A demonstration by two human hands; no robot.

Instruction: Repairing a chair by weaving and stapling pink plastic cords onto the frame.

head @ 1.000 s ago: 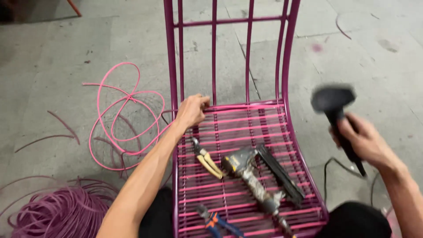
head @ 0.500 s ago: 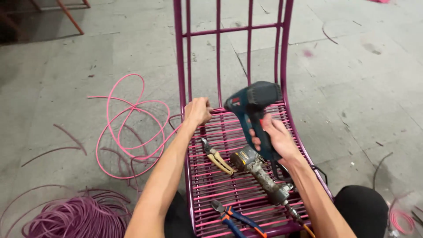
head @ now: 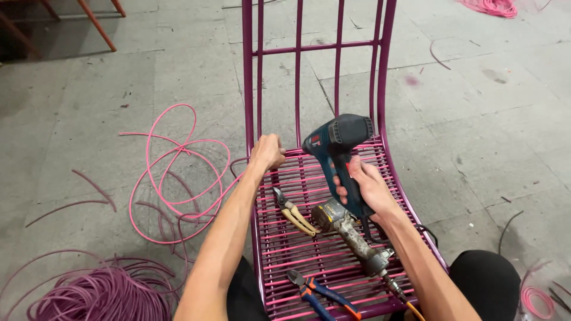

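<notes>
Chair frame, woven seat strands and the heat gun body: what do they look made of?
Chair frame: likely metal tube painted glossy purple, thin, rigid and evenly bent. Seat strands: probably plastic cord, smooth and pink like the loose cord on the floor. Heat gun in the right hand: dark moulded plastic, matte.

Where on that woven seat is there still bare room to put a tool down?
The seat is free along its right side, between the right hand and the rail, and low in the middle near the pliers. The centre is crowded: snips, a dirty tool, the heat gun.

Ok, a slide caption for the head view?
Right hand aims a heat gun at the purple chair frame; left hand grips cord.
</notes>
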